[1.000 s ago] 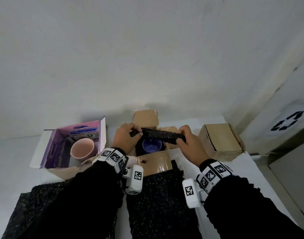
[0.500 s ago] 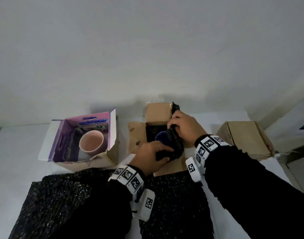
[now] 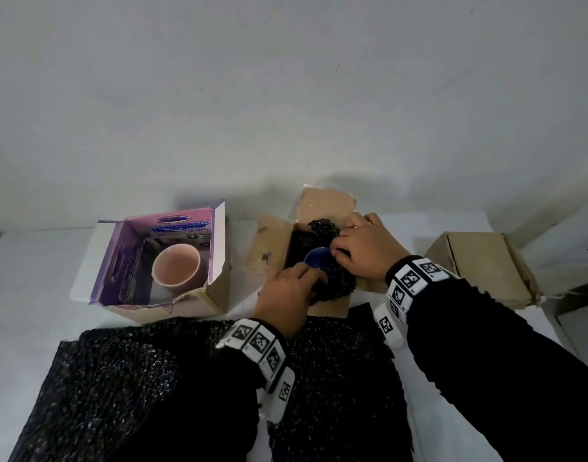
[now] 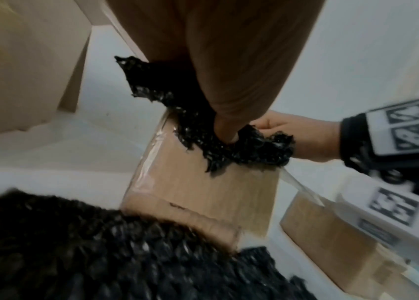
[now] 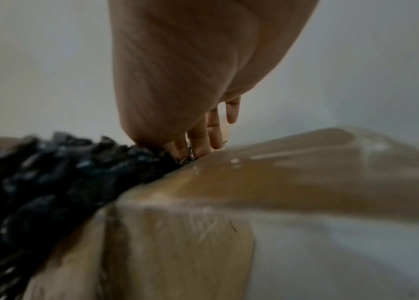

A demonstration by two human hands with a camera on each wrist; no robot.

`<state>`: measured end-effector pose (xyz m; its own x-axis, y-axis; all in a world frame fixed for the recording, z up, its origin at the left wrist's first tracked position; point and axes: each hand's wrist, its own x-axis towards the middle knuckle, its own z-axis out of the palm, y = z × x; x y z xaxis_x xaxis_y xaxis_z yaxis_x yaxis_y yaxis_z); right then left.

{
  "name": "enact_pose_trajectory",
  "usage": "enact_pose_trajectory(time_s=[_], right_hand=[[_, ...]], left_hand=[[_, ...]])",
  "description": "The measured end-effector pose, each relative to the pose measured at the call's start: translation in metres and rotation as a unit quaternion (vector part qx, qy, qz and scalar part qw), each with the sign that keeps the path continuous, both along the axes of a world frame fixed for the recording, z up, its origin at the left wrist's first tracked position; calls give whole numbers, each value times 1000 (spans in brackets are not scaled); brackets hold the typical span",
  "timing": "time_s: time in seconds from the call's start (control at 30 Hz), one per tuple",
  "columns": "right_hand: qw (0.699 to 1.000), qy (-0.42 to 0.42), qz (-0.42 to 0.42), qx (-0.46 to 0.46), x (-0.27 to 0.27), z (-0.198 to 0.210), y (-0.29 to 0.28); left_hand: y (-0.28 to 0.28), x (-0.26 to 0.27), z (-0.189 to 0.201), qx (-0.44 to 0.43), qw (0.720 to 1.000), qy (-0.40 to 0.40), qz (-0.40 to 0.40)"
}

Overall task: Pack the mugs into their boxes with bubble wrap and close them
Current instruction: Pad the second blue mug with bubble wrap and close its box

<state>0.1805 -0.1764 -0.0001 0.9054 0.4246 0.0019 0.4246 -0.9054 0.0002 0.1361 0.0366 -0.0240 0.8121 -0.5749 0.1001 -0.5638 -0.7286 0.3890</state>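
Note:
A blue mug (image 3: pixel 315 259) sits in an open brown box (image 3: pixel 273 249) mid-table, ringed by a strip of black bubble wrap (image 3: pixel 336 285). My left hand (image 3: pixel 314 281) pinches the strip's near end at the mug's rim. In the left wrist view its thumb digs into the wrap (image 4: pixel 198 121) above the box wall (image 4: pixel 203 192). My right hand (image 3: pixel 339 253) presses the wrap down on the box's right side with straight fingers (image 5: pixel 215 134). A pink mug (image 3: pixel 176 268) stands unwrapped in an open purple box (image 3: pixel 119 261) at the left.
A closed brown box (image 3: pixel 482 265) sits at the right. Two large sheets of black bubble wrap (image 3: pixel 119 378) cover the near table under my forearms. A white wall stands just behind the boxes. The table's right edge is near the closed box.
One second ago both hands held the rolled strip stretched above the box. They have since lowered it around the blue mug, and the head view has shifted left.

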Motion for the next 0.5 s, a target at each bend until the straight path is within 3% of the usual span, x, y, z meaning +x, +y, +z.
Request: enact_pose_trajectory(time_s=[0.23, 0.3, 0.4, 0.5], right_hand=[[999, 10, 32, 20, -15, -4, -14], [998, 22, 40, 31, -17, -5, -18], [998, 11, 48, 44, -19, -2, -21], [997, 3, 51, 55, -22, -1, -23]], left_hand=[[21, 28, 24, 80, 996, -26, 25], [12, 24, 26, 49, 997, -45, 24], [-3, 15, 23, -66, 996, -61, 15], [-14, 10, 21, -50, 998, -27, -20]])
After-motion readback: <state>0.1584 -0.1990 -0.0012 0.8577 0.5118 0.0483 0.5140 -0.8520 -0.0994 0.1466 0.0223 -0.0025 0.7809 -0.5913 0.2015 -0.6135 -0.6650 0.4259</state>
